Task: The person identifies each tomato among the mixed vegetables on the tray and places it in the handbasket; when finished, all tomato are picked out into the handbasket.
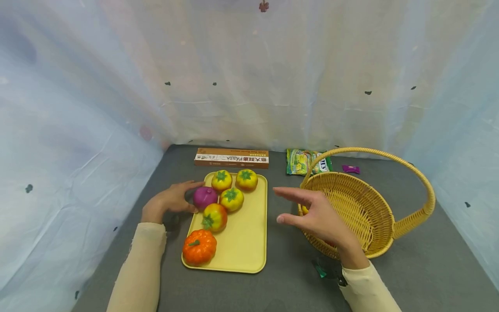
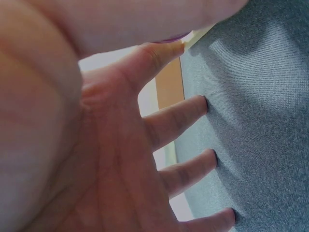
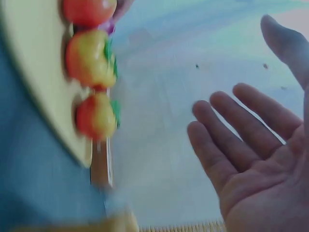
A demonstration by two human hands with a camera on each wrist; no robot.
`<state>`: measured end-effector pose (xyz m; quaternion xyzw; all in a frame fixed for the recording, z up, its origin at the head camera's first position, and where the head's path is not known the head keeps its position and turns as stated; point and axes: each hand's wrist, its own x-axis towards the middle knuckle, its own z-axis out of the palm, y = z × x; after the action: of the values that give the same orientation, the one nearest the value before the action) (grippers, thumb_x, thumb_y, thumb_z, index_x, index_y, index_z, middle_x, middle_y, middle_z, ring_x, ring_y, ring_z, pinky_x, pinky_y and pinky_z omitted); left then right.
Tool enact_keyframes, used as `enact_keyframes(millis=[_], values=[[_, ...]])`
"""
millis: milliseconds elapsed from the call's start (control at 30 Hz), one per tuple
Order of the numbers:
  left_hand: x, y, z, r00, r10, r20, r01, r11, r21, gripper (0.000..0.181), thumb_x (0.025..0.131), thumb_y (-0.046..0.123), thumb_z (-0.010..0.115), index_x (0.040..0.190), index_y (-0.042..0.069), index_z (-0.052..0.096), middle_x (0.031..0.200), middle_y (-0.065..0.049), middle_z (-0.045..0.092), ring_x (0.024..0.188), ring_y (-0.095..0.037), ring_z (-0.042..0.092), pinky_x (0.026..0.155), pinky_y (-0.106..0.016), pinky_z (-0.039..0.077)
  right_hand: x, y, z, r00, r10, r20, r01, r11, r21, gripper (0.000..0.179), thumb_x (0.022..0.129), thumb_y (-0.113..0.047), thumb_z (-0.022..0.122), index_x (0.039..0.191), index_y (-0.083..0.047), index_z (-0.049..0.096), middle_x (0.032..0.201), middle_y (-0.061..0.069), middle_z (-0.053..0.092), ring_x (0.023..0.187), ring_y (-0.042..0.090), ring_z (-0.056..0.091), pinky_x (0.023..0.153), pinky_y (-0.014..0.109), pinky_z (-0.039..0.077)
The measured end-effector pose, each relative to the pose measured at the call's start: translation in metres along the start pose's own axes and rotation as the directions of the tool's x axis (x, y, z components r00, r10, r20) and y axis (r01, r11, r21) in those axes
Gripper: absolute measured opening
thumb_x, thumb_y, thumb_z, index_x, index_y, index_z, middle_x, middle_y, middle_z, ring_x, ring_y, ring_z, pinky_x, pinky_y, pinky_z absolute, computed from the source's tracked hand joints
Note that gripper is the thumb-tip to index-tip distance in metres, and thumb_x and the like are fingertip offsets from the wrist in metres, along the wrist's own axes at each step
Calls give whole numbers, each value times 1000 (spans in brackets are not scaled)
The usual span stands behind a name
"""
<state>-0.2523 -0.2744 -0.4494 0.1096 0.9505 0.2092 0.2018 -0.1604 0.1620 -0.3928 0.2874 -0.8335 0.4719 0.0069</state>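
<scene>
Left hand [image 1: 169, 203]: fingers spread, reaching about the round purple produce [image 1: 205, 198] at the left edge of the yellow tray [image 1: 247, 234]; contact, cannot tell. Right hand [image 1: 313, 212]: thumb and fingers wide apart, beside the wicker basket [image 1: 374, 188].

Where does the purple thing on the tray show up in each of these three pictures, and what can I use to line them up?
Head: the purple thing is at the left side of the tray, beside the left hand.
Left wrist: only a sliver, near the top, between thumb and index fingertip.
Right wrist: upper left, mostly hidden, peeking out between the top two fruits.
Shared landmark: the tray, just a bit of rim in the left wrist view.
</scene>
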Motion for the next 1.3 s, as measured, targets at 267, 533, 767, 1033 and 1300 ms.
enact_keyframes(millis=[267, 533, 767, 1033, 1300], values=[[-2, 4, -1, 1000, 1, 3, -1, 1000, -4, 96, 87, 29, 91, 170, 22, 43, 177, -28, 29, 158, -62, 28, 120, -85, 29, 42, -2, 40, 989, -127, -81, 143, 957, 253, 60, 94, -25, 89, 149, -11, 69, 149, 3, 72, 142, 27, 65, 124, 38, 48], [-1, 5, 1, 1000, 2, -1, -2, 1000, -4, 94, 88, 27, 91, 170, 22, 43, 177, -27, 29, 158, -63, 26, 120, -86, 27, 73, 19, 71, 998, -54, -38, 64, 933, 355, 57, 98, -39, 84, 146, -12, 71, 145, 7, 74, 133, 35, 71, 119, 62, 50], [-2, 3, 0, 1000, -3, -2, 3, 1000, -5, 94, 88, 27, 91, 170, 22, 43, 177, -27, 29, 158, -63, 26, 120, -86, 27, 92, 44, 95, 999, 33, 34, -40, 968, 249, 59, 96, -28, 86, 150, -12, 68, 148, 18, 70, 136, 41, 68, 120, 58, 50], [-3, 4, -1, 1000, -8, 1, 8, 1000, -2, 95, 88, 28, 91, 170, 22, 43, 178, -26, 29, 159, -63, 25, 120, -86, 27, 98, 54, 113, 989, 103, 107, -105, 994, 18, 68, 96, -30, 87, 155, -5, 62, 153, 11, 68, 135, 28, 70, 114, 43, 58], [-4, 4, -2, 1000, -5, -2, 5, 1000, 8, 95, 87, 30, 91, 169, 22, 44, 177, -27, 30, 158, -63, 27, 119, -86, 29, 99, 54, 118, 983, 150, 106, -149, 989, -12, 59, 96, -15, 85, 151, -6, 65, 140, 10, 74, 124, 27, 74, 106, 42, 62]])
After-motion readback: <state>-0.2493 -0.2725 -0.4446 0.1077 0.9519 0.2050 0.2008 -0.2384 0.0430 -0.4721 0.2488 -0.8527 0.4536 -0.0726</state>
